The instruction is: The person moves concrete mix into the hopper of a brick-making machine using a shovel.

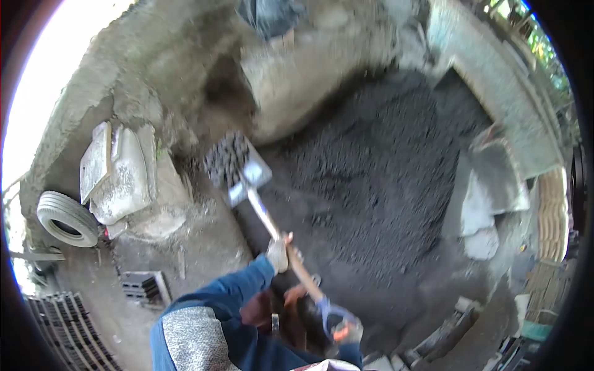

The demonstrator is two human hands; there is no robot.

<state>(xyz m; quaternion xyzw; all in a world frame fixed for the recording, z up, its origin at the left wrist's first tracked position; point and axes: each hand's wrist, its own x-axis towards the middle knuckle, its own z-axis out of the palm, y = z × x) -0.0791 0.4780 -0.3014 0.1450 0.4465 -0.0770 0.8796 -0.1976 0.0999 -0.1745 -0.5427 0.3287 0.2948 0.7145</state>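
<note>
A shovel [262, 210] reaches up and to the left, its pale metal blade loaded with dark, lumpy material [226, 159]. Wrapped around the middle of the wooden shaft is my left hand [278, 255], in a light glove. At the near end, my right hand [348, 332], in a glove with orange on it, grips the blue D-shaped handle [329, 312]. The loaded blade is over the border between the dark heap and the pale ground, in front of a dark hollow [228, 93] in the earthen wall.
A broad heap of dark, crumbly material [383, 167] spreads across the middle and right. To the left are a tyre [67, 218], pale slabs [124, 173] and dark blocks [141, 287]. Grey sheets [495, 179] lean at the right, and a dark plastic bag [270, 17] is at the top.
</note>
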